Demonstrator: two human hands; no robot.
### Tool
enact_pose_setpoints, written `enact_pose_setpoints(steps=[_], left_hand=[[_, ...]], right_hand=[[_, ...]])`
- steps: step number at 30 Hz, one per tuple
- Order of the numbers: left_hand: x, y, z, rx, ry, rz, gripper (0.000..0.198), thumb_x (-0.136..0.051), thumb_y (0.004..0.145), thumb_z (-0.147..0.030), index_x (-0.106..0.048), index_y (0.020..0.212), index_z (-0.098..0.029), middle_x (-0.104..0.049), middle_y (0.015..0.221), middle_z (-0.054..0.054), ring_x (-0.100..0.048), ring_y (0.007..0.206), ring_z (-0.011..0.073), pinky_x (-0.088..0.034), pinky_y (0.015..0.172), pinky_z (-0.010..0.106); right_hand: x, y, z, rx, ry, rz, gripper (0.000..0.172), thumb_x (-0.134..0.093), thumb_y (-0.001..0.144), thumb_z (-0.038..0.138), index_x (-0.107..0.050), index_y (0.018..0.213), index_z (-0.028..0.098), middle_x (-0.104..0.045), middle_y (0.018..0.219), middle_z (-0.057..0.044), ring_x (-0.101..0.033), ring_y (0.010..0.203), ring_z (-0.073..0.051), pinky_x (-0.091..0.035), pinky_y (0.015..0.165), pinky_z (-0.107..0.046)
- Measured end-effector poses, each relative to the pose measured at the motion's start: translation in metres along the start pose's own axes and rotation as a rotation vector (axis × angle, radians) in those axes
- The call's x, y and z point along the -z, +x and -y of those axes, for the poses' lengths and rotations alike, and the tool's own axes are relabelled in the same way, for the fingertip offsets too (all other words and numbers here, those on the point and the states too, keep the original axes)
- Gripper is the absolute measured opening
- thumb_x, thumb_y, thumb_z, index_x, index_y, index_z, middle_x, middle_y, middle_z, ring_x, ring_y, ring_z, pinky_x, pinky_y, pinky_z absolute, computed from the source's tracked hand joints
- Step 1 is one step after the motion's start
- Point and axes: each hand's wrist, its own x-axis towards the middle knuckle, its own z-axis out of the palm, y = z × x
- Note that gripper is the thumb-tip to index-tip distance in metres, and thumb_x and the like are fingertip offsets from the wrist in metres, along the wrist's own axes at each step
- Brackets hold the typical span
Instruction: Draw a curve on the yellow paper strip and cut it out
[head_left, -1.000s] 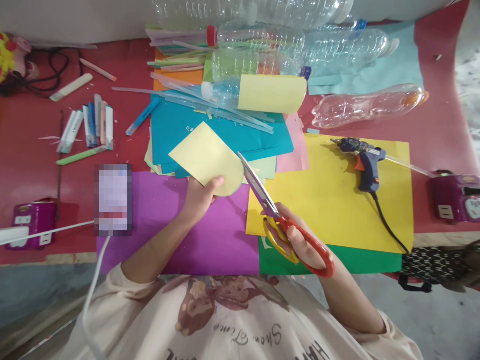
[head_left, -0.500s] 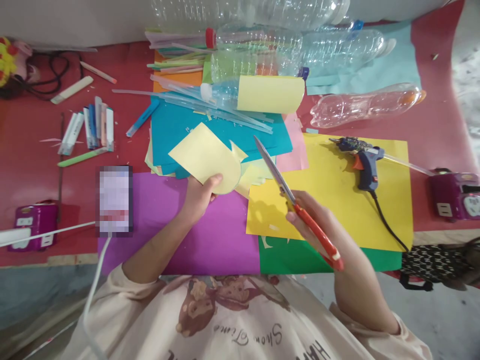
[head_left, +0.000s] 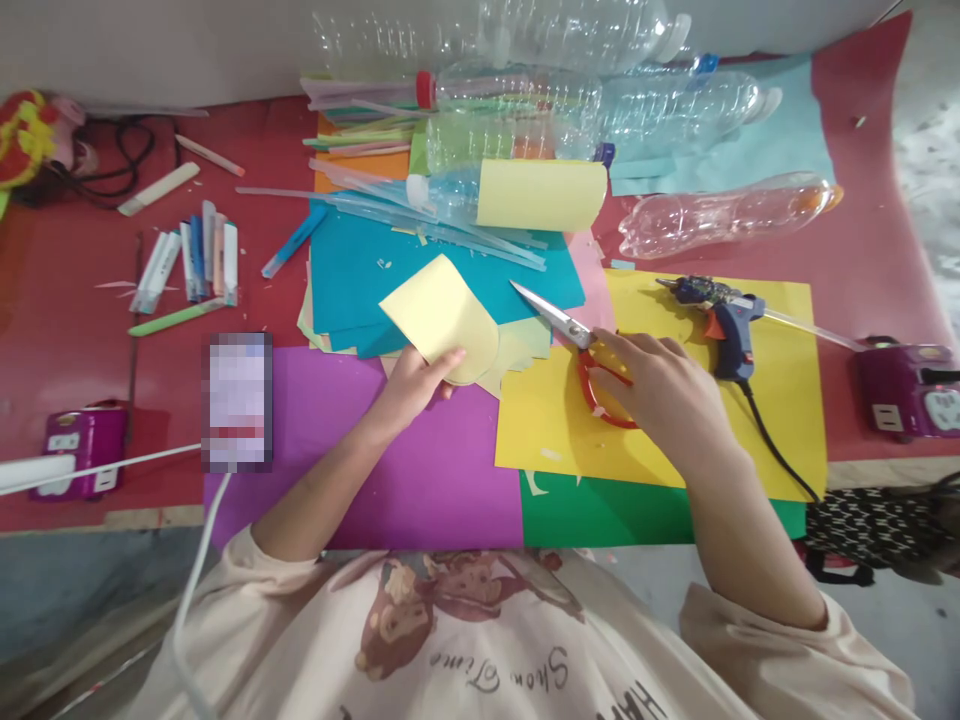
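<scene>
In my left hand point(head_left: 420, 388) is a piece of pale yellow paper point(head_left: 444, 315) with one rounded end, pinched between thumb and fingers above the purple sheet. My right hand point(head_left: 660, 385) is at the red-handled scissors point(head_left: 559, 318), low over the yellow sheet point(head_left: 547, 420). Its fingers are on the scissors near the pivot and handle, partly covering them. The blades are closed and point up and left, towards the teal sheets point(head_left: 349, 280). Pale yellow scraps point(head_left: 525, 340) lie just right of the held paper.
A glue gun point(head_left: 720, 315) lies right of my right hand, its cord hanging off the front edge. Clear plastic bottles point(head_left: 517, 130), one wrapped in yellow paper point(head_left: 541, 195), lie at the back. Markers point(head_left: 196, 255) and a phone point(head_left: 237, 400) are at left.
My right hand has turned palm down and lowered the scissors onto the yellow sheet. The held paper has shifted right, and the curled strip at its edge is no longer seen there.
</scene>
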Motion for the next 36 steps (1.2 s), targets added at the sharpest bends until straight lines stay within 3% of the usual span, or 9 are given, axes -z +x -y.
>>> enact_pose_setpoints(steps=[3,6,9,14,18,23,29,33,36], left_hand=[[-0.002,-0.001,0.004,0.031,0.017,0.051,0.037,-0.068,0.073,-0.052,-0.061,0.077,-0.015,-0.060,0.059,0.000,-0.052,0.048,0.0104,-0.040,0.043,0.021],[-0.004,-0.001,0.007,0.034,0.020,0.100,0.052,-0.075,0.066,-0.058,-0.067,0.095,-0.015,-0.073,0.088,0.008,-0.067,0.081,0.0214,-0.054,0.064,0.026],[-0.006,0.000,0.008,0.054,0.018,0.166,0.064,-0.077,0.064,-0.059,-0.066,0.109,-0.014,-0.073,0.107,0.011,-0.066,0.101,0.0281,-0.055,0.078,0.032],[-0.006,0.000,0.009,0.122,0.001,0.207,0.061,-0.077,0.065,-0.058,-0.067,0.106,-0.014,-0.073,0.089,0.009,-0.067,0.074,0.0211,-0.052,0.056,0.026],[-0.009,-0.003,0.005,0.210,-0.066,0.280,0.064,-0.075,0.067,-0.058,-0.065,0.110,-0.011,-0.065,0.063,0.002,-0.048,0.038,0.0087,-0.035,0.033,0.021],[-0.013,-0.007,-0.001,0.228,-0.113,0.313,0.060,-0.075,0.071,-0.053,-0.061,0.111,-0.010,-0.060,0.056,-0.001,-0.043,0.033,0.0068,-0.029,0.027,0.018],[-0.013,-0.006,0.004,0.198,-0.014,0.328,0.060,-0.070,0.073,-0.060,-0.061,0.109,-0.012,-0.059,0.054,-0.003,-0.042,0.030,0.0072,-0.031,0.027,0.019],[-0.012,-0.002,0.006,0.058,0.017,0.291,0.064,-0.067,0.072,-0.067,-0.062,0.109,-0.015,-0.073,0.091,0.010,-0.069,0.072,0.0199,-0.053,0.055,0.026],[-0.010,0.000,0.008,0.001,-0.043,0.256,0.066,-0.054,0.078,-0.073,-0.058,0.113,-0.017,-0.069,0.118,0.014,-0.065,0.110,0.0295,-0.054,0.084,0.036]], right_hand=[[0.006,0.006,0.009,0.040,0.138,-0.059,0.026,-0.051,0.092,0.032,-0.070,0.106,0.021,-0.072,0.100,-0.012,-0.066,0.090,-0.029,-0.052,0.069,-0.039],[-0.002,0.020,0.020,0.222,0.513,-0.048,0.024,-0.046,0.095,0.026,-0.068,0.101,0.023,-0.071,0.103,-0.010,-0.068,0.094,-0.023,-0.054,0.078,-0.036],[-0.015,0.033,0.031,0.262,0.796,-0.013,0.018,-0.049,0.094,0.028,-0.067,0.096,0.024,-0.070,0.102,-0.007,-0.067,0.094,-0.021,-0.055,0.080,-0.034],[-0.024,0.044,0.045,0.197,1.145,0.037,0.012,-0.057,0.089,0.033,-0.064,0.086,0.023,-0.068,0.102,-0.006,-0.065,0.097,-0.018,-0.055,0.077,-0.032],[-0.029,0.046,0.050,0.172,1.333,-0.019,0.018,-0.065,0.085,0.040,-0.060,0.082,0.023,-0.067,0.104,-0.005,-0.065,0.095,-0.017,-0.055,0.076,-0.031],[-0.038,0.044,0.050,0.162,1.421,-0.033,0.021,-0.067,0.083,0.041,-0.057,0.078,0.023,-0.070,0.109,-0.006,-0.066,0.096,-0.018,-0.055,0.082,-0.034],[-0.035,0.045,0.047,0.254,1.280,0.053,0.021,-0.061,0.087,0.041,-0.074,0.083,0.026,-0.071,0.117,-0.006,-0.064,0.114,-0.025,-0.052,0.097,-0.044],[-0.033,0.046,0.045,0.269,1.289,0.085,0.025,-0.059,0.088,0.043,-0.077,0.093,0.027,-0.073,0.114,-0.005,-0.067,0.109,-0.024,-0.054,0.095,-0.041],[-0.037,0.047,0.043,0.166,1.353,0.092,0.028,-0.065,0.083,0.048,-0.077,0.092,0.025,-0.074,0.109,-0.006,-0.069,0.099,-0.023,-0.057,0.086,-0.038]])
